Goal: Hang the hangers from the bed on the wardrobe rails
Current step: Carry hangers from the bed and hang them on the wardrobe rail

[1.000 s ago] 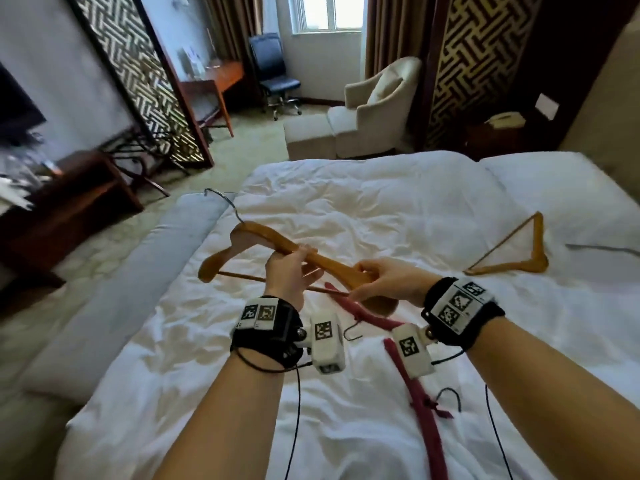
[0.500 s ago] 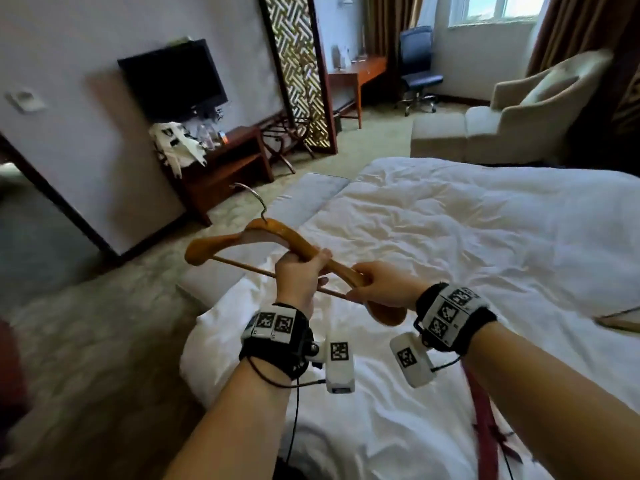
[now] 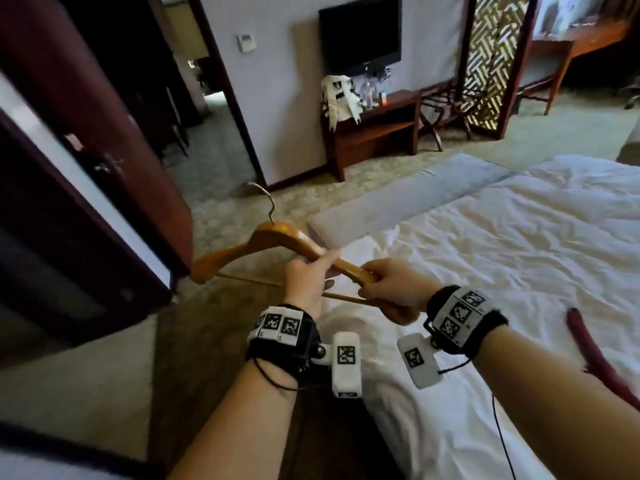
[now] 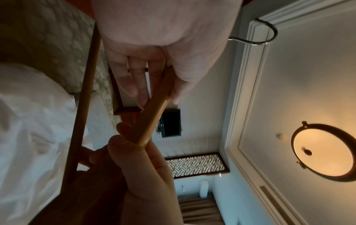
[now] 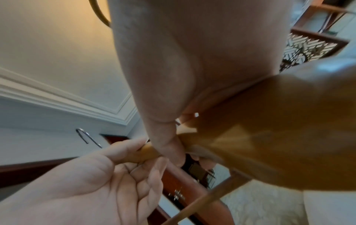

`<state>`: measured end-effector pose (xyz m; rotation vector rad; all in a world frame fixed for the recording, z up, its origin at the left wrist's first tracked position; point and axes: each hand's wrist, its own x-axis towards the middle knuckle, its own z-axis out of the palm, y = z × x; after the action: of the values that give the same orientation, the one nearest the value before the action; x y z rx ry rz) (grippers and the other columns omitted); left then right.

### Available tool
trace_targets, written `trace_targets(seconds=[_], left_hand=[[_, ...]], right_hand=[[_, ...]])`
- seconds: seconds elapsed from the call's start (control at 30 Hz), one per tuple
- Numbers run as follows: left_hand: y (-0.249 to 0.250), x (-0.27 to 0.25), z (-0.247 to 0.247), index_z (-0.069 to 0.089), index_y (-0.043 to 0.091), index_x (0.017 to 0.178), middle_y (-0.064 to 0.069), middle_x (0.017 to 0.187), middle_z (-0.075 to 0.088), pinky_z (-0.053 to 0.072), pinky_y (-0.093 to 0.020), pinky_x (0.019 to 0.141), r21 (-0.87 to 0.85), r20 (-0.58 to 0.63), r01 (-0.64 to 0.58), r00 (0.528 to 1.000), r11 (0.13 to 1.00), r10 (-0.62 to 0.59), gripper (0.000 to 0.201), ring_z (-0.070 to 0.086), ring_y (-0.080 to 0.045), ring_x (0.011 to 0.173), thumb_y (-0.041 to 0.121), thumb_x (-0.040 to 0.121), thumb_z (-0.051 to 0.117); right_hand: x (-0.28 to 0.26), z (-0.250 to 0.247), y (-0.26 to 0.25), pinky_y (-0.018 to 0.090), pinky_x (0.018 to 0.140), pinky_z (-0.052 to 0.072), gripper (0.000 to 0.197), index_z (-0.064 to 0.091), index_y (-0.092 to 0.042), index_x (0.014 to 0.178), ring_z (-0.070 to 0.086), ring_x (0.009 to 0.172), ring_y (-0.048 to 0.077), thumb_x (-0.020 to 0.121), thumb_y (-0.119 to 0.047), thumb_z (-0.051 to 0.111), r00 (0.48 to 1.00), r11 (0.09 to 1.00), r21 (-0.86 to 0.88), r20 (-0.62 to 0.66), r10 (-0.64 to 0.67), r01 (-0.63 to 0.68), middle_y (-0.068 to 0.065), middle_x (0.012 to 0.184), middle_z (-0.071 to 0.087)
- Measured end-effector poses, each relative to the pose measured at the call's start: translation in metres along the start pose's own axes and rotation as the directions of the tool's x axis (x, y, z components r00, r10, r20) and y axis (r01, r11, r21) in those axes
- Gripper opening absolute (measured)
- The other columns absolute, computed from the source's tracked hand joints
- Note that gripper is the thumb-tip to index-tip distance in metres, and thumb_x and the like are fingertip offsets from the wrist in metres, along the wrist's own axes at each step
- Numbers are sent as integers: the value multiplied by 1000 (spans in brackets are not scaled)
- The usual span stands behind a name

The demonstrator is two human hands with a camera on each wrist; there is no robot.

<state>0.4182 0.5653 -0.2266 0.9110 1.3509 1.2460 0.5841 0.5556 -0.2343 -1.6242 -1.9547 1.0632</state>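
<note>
Gripping a wooden hanger (image 3: 277, 239) in both hands, the person stood at the foot corner of the bed (image 3: 519, 244), hanger held in the air over the carpet edge, clear of the sheet. Left hand (image 3: 306, 277) pinched the right shoulder arm of the hanger near its middle, thumb laid along the top, fingers (image 4: 133, 79) fairly straight beneath the wood. Right hand (image 3: 393, 289) was curled around the hanger's right end, fingers wrapped over the wide tip and the bottom bar junction. Hanger tilted, left end lower and pointing toward a dark wooden door (image 3: 104, 140), metal hook (image 3: 265, 199) up and away from the person. Right wrist view was mostly palm and blurred wood; the left hand's fingers (image 5: 134, 153) showed there touching the arm. Hands were close together, not touching as far as could be told. A red strap-like item (image 3: 595, 355) lay on the white sheet at the right edge; what it was could not be told. A grey bench (image 3: 408, 199) sat against the bed's foot. Beyond it were a low wooden console (image 3: 377, 129) with bottles and white cloth on it, a wall TV (image 3: 360, 32) above, a lattice screen (image 3: 491, 60) to the right. A round ceiling lamp (image 4: 323, 152) was lit in the left wrist view. Both wrists wore black bands with marker tags.
</note>
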Motion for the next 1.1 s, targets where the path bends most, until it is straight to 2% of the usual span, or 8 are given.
trace_targets(seconds=[0.1,0.27,0.4,0.47,0.57,0.7,0.8,1.1], left_hand=[[4,-6,-62,64,10,99,-10,98,76,54,-33,68,-61,-102,12,995,998,-18,11,73,-19,75,13,90,68],[21,-30,-150,66,16,95,-5,93,76,55,-31,66,-104,-229,-24,973,994,-1,12,73,-16,75,11,87,72],[28,-53,-228,65,15,94,-6,99,75,55,-30,62,-127,-357,-71,934,989,22,8,73,-21,85,13,88,71],[30,-64,-256,66,12,96,-8,102,75,53,-29,59,-118,-419,-97,907,988,39,12,73,-24,89,16,86,71],[33,-87,-299,68,11,97,-8,98,75,55,-32,64,-90,-536,-140,841,986,70,17,73,-25,88,20,84,73],[35,-121,-345,70,13,95,-8,97,76,56,-36,70,-19,-639,-189,758,982,133,20,73,-25,91,30,86,72],[39,-148,-372,68,16,96,-4,97,76,55,-34,71,-31,-723,-200,681,979,116,12,74,-20,88,28,92,68],[27,-219,-415,67,18,95,-3,99,75,53,-30,72,-64,-932,-267,360,962,38,9,73,-19,82,26,95,66]], right_hand=[[8,42,-44,25,62,43,13,59,-20,79,55,68,16,84,-14,69,995,997,-11,58,-78,79,0,72,57],[21,94,-108,26,67,56,10,66,-25,86,66,70,14,80,-19,70,966,977,-23,157,-205,211,2,81,68],[28,141,-168,23,64,53,19,69,-11,102,64,67,11,83,-10,68,910,956,16,301,-285,294,9,81,71],[31,160,-189,26,62,54,12,69,-10,93,65,62,12,82,-6,68,876,940,37,353,-330,339,3,70,70],[35,190,-225,28,62,52,10,65,-12,79,62,56,14,79,-2,66,808,908,51,438,-394,415,1,60,66],[43,228,-269,29,63,53,13,67,-2,95,63,60,19,83,-1,63,691,851,91,543,-478,517,10,67,67],[44,259,-300,28,65,56,17,69,-11,102,67,66,17,86,-6,66,591,821,133,631,-502,556,7,75,69],[14,338,-356,27,73,52,18,69,-22,103,67,83,16,86,-20,72,270,678,244,784,-559,693,1,87,69]])
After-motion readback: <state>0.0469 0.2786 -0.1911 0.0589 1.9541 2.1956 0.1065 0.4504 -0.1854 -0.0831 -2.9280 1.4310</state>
